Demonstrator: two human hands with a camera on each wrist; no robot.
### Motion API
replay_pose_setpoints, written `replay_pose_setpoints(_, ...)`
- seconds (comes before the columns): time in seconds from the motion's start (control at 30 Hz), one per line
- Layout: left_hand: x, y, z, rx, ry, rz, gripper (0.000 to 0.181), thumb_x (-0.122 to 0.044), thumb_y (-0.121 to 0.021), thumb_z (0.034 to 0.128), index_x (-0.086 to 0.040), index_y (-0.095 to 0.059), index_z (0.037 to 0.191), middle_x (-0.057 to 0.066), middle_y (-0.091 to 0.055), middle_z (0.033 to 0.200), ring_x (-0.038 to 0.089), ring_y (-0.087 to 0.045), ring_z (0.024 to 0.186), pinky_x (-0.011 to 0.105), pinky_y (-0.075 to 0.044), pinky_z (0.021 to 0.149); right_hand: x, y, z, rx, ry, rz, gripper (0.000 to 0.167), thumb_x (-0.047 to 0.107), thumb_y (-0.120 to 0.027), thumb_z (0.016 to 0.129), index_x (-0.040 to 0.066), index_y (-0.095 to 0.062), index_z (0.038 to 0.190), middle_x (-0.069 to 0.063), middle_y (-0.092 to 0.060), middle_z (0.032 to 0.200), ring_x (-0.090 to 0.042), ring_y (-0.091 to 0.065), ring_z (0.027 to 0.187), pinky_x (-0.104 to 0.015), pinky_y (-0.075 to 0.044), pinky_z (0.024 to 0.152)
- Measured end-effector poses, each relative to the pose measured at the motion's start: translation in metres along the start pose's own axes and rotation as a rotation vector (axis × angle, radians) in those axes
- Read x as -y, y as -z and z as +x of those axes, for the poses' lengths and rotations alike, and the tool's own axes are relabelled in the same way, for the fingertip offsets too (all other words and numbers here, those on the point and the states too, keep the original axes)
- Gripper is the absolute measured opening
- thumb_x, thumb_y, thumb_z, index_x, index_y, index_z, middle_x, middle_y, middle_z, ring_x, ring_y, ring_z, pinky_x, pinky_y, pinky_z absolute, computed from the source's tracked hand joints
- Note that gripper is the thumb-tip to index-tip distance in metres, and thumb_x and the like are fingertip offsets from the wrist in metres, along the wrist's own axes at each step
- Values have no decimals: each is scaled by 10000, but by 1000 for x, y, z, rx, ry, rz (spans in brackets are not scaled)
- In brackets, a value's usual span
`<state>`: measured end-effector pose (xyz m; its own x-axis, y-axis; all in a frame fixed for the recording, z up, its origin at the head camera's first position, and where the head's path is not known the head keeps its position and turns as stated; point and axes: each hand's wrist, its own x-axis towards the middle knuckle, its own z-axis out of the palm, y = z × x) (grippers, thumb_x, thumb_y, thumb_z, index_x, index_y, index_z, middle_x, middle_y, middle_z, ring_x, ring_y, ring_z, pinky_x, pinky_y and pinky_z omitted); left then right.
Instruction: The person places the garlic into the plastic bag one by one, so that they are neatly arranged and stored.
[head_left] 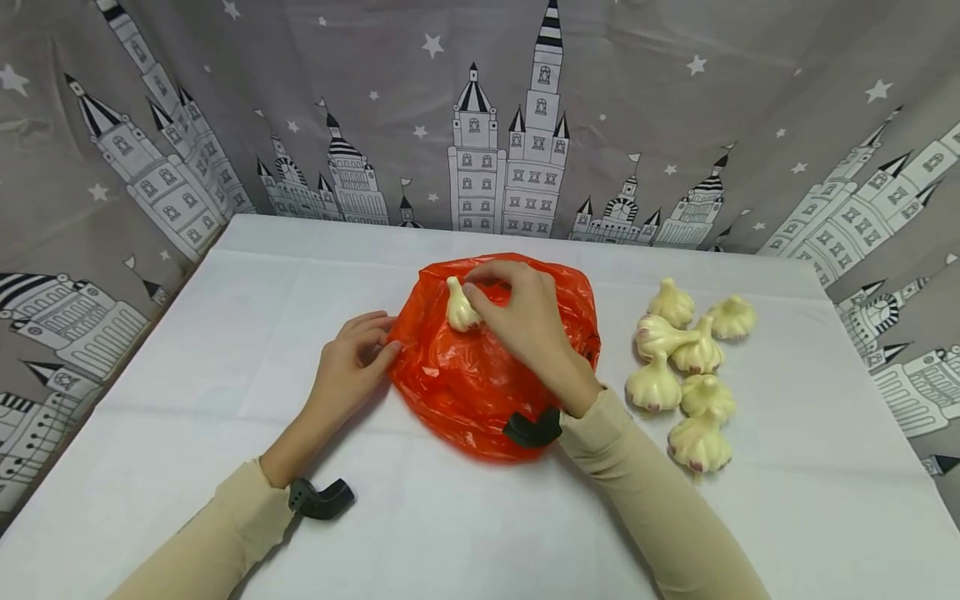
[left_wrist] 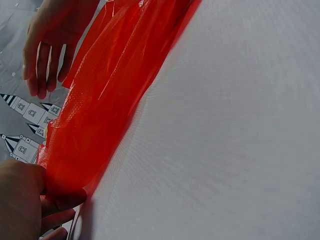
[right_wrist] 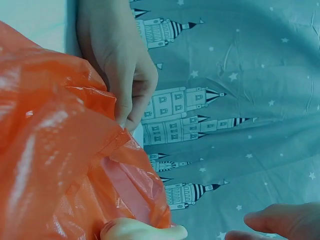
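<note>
A red plastic bag [head_left: 480, 367] lies crumpled on the white table, and a garlic bulb [head_left: 462, 308] rests upright on it; the bulb shows partly in the right wrist view [right_wrist: 137, 231]. My left hand [head_left: 347, 367] pinches the bag's left edge between thumb and fingers, also seen in the left wrist view, where the bag [left_wrist: 110, 100] rises beside the hand [left_wrist: 30, 202]. My right hand [head_left: 525, 317] is above the bag, just right of the bulb, its fingers relaxed and apart from it. In the left wrist view its fingers hang loosely down.
Several garlic bulbs [head_left: 699, 346] lie in a loose cluster on the table [head_left: 300, 283] to the right of the bag. Behind the table hangs a grey cloth [head_left: 615, 83] printed with castles and stars. Each wrist wears a black device [head_left: 321, 498].
</note>
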<state>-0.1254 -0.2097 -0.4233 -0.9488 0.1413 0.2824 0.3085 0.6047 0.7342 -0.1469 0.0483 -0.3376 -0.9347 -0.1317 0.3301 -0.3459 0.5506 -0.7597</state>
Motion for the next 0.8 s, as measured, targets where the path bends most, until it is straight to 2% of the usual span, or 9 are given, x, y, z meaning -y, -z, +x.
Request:
replay_pose_setpoints(0.27, 1, 1, -1, 8, 15, -14, 159, -85, -687, 988, -16, -735, 853, 205, -690, 1366, 359, -534, 1408, 630, -378, 1204, -3, 15, -15, -9, 32, -49, 179, 196, -738, 972, 125, -808, 1121, -11, -798, 1075, -203, -694, 1105, -407, -523, 1014)
replay_pose_setpoints(0.53, 1, 1, -1, 6, 11, -17, 159, -89, -693, 987, -15, -741, 855, 198, -695, 1361, 355, -538, 1403, 620, -383, 1203, -8, 36, -24, -49, 73, -93, 175, 200, -739, 961, 120, -815, 1097, -22, -802, 1055, -219, -700, 1098, -432, -515, 1011)
replay_pose_setpoints(0.8, 4, 0, -1, -3, -10, 1, 162, -107, -697, 985, -31, -733, 846, 195, -698, 1355, 359, -543, 1396, 624, -393, 1192, -18, 53, -43, -16, 58, -124, 202, 197, -749, 960, 98, -806, 1126, -57, -798, 1094, -257, -705, 1117, -468, -539, 1005)
